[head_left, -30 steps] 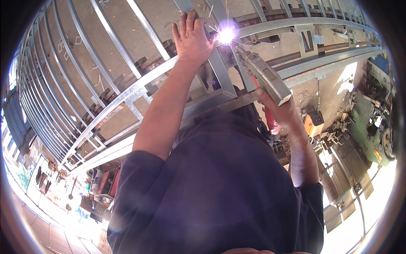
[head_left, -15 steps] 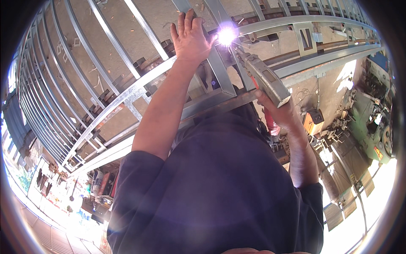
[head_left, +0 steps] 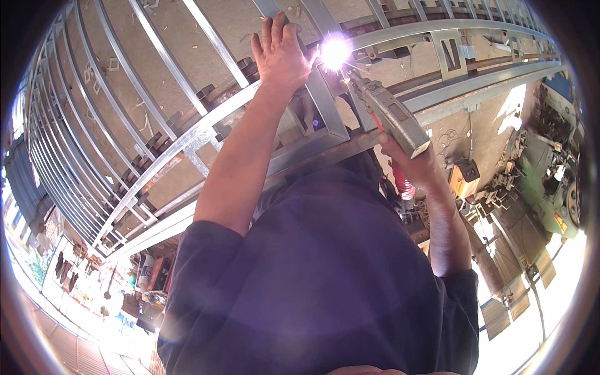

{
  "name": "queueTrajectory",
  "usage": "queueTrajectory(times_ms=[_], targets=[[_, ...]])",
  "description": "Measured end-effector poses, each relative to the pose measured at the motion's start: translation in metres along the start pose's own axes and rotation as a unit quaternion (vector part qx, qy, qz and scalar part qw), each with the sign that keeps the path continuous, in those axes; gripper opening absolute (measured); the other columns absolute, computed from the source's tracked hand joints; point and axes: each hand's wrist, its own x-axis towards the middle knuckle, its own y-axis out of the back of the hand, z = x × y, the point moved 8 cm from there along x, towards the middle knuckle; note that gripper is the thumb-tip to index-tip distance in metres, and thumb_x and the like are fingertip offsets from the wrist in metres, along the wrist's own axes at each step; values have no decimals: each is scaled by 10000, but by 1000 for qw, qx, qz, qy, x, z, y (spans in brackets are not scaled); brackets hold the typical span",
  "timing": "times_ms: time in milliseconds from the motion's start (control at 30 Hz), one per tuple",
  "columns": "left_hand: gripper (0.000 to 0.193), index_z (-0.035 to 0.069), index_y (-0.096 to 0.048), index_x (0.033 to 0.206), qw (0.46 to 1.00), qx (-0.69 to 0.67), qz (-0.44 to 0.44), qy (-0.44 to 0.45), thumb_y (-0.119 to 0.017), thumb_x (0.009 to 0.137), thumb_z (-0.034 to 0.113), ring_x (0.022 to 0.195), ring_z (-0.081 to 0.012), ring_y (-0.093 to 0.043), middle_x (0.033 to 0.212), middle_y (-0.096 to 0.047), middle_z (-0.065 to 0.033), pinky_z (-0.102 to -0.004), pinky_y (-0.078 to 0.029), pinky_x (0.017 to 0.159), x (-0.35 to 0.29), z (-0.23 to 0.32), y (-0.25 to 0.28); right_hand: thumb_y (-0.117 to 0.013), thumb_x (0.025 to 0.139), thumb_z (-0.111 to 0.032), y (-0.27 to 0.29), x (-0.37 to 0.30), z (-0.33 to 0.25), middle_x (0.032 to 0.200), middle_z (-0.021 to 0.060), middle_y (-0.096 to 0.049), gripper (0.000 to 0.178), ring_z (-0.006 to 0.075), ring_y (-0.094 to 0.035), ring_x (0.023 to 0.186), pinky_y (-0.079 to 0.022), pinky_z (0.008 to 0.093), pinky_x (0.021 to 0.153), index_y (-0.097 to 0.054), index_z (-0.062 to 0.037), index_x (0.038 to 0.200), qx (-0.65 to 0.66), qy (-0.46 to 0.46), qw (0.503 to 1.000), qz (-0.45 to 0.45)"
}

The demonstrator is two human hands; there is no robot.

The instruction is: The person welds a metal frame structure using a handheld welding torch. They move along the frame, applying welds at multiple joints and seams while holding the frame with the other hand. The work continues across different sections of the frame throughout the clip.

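A large grey metal frame (head_left: 187, 140) of square tubes lies before me, with many parallel bars. My left hand (head_left: 279, 53) rests flat on one bar near the top middle. My right hand (head_left: 415, 165) grips a grey welding holder (head_left: 390, 119) that points up and left. At its tip a bright white arc (head_left: 335, 51) burns on the bar (head_left: 325, 100), just right of my left hand's fingers. My dark shirt fills the lower middle of the view.
Concrete floor shows between the bars. To the right stand an orange box-like machine (head_left: 465, 178), green machinery (head_left: 553, 187) and scattered metal parts. Clutter and a bright street lie at the lower left.
Both hands hold the same places. The arc still burns at the same joint; the welding holder has barely shifted.
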Motion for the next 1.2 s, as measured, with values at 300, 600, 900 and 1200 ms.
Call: queueTrajectory(times_ms=[300,600,900,1200], targets=[[579,109,-568,1393,994,-35,100,-6,-758,919,381,1592,-320,-251,1635,-404,-113,-570,-152,1301,-8,-12,25,-755,1016,-270,3,-7,-21,988,45,-745,348,108,-693,853,-561,279,719,-685,-14,1241,13,23,1000,6],[507,80,-588,1321,992,-78,98,-13,-748,901,313,1389,-359,-501,1469,-549,-145,-553,-311,1194,-97,-24,51,-766,1010,-277,-35,14,-16,1274,85,-721,488,136,-648,1124,-524,315,971,-635,-37,1414,41,14,998,-36],[507,84,-615,1280,996,-82,16,-38,-811,859,289,1281,-381,-565,1394,-600,-155,-508,-416,1073,-172,-30,36,-766,1008,-318,-46,17,-22,1012,45,-702,417,118,-655,920,-540,297,810,-667,-12,1273,28,21,999,-24],[266,95,-673,943,993,-109,-45,-12,-822,848,294,941,-305,-641,955,-658,-74,-453,-478,856,-231,-67,32,-746,1023,-267,-48,16,-21,1254,102,-739,495,142,-658,1137,-525,320,964,-592,-43,1438,27,3,999,-35]])
